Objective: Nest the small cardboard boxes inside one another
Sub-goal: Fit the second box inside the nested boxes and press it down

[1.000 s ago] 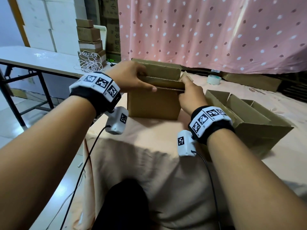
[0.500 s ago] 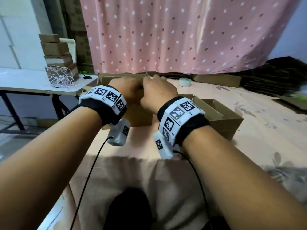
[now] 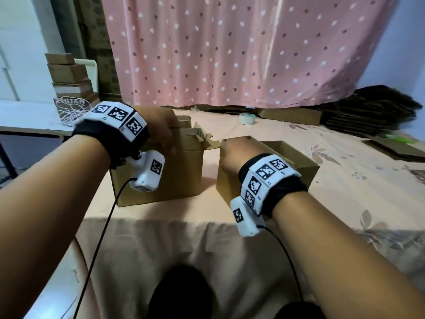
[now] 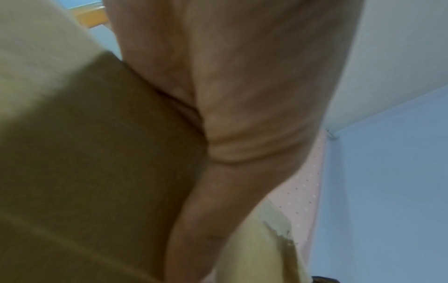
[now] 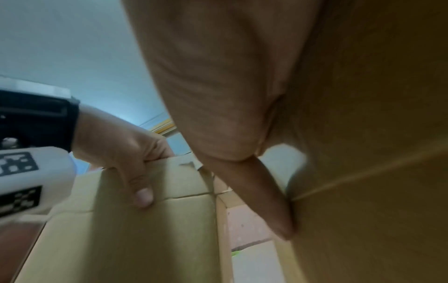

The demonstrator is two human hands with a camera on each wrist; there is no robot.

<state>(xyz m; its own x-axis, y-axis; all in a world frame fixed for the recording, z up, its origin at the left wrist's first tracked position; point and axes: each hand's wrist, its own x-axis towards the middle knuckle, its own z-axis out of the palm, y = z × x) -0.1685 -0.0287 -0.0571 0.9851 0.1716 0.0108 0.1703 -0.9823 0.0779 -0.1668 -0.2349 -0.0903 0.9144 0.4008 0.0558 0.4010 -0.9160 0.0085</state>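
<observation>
Here, left hand: your left hand [image 3: 161, 125] grips the near top edge of the left box [image 3: 174, 176], thumb down the front face, fingers curled over the rim; the right wrist view shows the thumb [image 5: 143, 195] pressed on the cardboard
Right hand: your right hand [image 3: 232, 155] clasps the near left corner of the right box [image 3: 230, 185]; the thumb [image 5: 269, 201] lies along the outer wall, the fingers go over the edge and are hidden inside
Left box: stands upright on the bed [image 3: 345, 180], top flaps raised, one flap [image 3: 202, 137] torn and ragged; a second cardboard edge shows inside its mouth, whether that is a nested box or a flap cannot be told
Right box: open-topped, lower than the left one, sitting just beside it with a narrow gap of sheet between them; what lies inside is hidden by your wrist
Sheet: pale peach with a flower print, draped over the near edge
Behind: a tape roll [image 3: 247, 119] lies well beyond both boxes, near a flat carton [image 3: 292, 116] below the pink spotted curtain [image 3: 230, 49]
Far right: dark flattened cardboard stacked [image 3: 372, 111]
Far left: small boxes piled [image 3: 69, 74] on a white table [image 3: 27, 118], with a tangle of cord [image 3: 71, 109] in front
</observation>
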